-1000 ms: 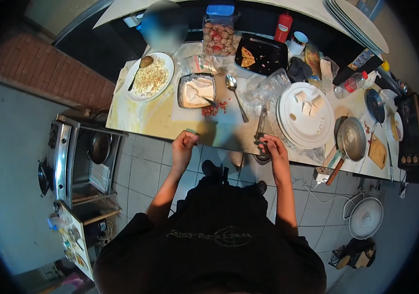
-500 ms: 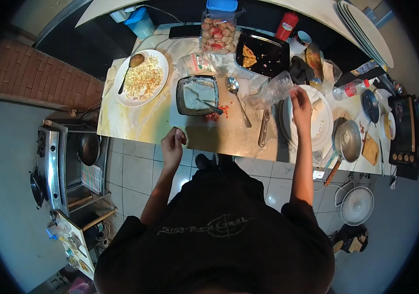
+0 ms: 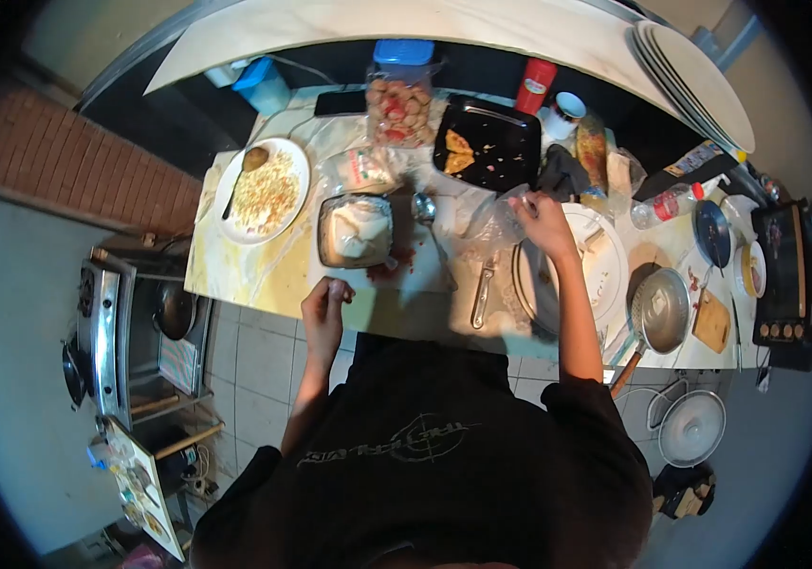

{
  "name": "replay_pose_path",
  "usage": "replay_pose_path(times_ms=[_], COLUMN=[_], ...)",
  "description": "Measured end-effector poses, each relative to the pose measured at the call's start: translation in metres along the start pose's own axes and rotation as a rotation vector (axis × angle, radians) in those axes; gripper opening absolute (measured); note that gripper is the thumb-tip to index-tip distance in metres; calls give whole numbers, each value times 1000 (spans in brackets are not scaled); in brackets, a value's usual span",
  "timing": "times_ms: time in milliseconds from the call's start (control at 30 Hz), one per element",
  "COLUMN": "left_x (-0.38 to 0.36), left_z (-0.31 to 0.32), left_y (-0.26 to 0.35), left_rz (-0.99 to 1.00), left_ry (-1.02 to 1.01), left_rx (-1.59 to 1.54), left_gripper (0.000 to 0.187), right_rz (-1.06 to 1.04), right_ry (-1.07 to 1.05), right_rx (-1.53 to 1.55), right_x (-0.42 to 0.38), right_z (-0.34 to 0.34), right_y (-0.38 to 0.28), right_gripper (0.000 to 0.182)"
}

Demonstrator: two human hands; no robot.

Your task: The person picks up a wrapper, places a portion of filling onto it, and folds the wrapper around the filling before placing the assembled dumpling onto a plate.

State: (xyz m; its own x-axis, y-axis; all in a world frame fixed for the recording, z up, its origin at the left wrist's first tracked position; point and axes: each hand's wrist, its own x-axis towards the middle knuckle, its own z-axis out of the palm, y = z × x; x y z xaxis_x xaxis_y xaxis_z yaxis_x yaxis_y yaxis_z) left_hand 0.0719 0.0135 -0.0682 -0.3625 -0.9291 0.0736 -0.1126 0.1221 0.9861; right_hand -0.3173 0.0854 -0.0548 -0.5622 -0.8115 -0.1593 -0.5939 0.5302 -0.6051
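Note:
My left hand is curled closed at the table's front edge, below the dark square tub. Whatever its fingers may hold is hidden. The tub holds a thick whitish mixture. Small red bits lie beside it. Reaching over a white plate, my right hand pinches the edge of a crumpled clear plastic bag. A metal spoon lies between tub and bag. Nearer me is a knife.
At left is a plate of chopped food with a ladle. Behind stand a jar of round brown items and a black tray with fried pieces. A pan, its handle past the edge, a plastic bottle and an oven are at right.
My right hand has moved left with the plastic bag, which now hangs closer to the spoon. My left hand stays curled near the edge. The camera view has tilted, shifting the table lower.

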Motion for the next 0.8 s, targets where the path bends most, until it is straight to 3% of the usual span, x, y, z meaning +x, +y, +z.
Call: replay_pose_path(times_ms=[67, 133, 200, 267, 300, 333, 433, 467, 533, 600, 633, 667, 733, 767, 800], left_x=[1, 3, 11, 18, 23, 27, 41, 44, 44, 53, 57, 68, 89, 96, 101], left_z=[4, 7, 21, 52, 51, 50, 46, 49, 58, 102, 130, 148, 179, 191, 200], left_y=[4, 6, 4, 37, 36, 35, 33, 34, 50, 42, 43, 57, 76, 78, 64], left_rz=[6, -137, -111, -10, -35, -36, 226, 222, -53, 61, 93, 291, 573, 655, 697], left_ry=[-43, -125, -161, 38, -26, -40, -287, -290, -292, -176, -104, -132, -274, -397, -475], left_rx=[9, 88, -12, -199, -216, -220, 55, 50, -25, -303, -489, -289, -7, 70, 254], left_gripper=[31, 34, 27, 17, 10, 10, 8, 8, 9, 15, 22, 29, 43, 51, 55], right_rz=[-291, -194, -39, 68, -153, -69, -63, -70, -195, -269, -181, -210, 36, 31, -160], right_ry=[374, 459, 390, 449, 657, 698, 779, 665, 429, 238, 91, 49, -106, -99, -37], right_rx=[119, 11, -79, -215, -348, -507, -652, -279, 425, 799, 841, 875, 1507, 1518, 1500], right_x=[2, 13, 18, 32, 34, 36, 23, 13, -20, -33, -41, -35, -37, -42, -48], right_z=[-13, -45, -80, -101, -109, -117, -131, -126, -97, -26, -10, 23, 61, 70, 77], right_y=[10, 24, 36, 68, 84, 95, 100, 90, 34, 6, -18, -20, -58, -63, -67], right_gripper=[23, 17, 28, 37, 37, 32, 23, 17, 12, 14, 16, 25, 43, 43, 54])
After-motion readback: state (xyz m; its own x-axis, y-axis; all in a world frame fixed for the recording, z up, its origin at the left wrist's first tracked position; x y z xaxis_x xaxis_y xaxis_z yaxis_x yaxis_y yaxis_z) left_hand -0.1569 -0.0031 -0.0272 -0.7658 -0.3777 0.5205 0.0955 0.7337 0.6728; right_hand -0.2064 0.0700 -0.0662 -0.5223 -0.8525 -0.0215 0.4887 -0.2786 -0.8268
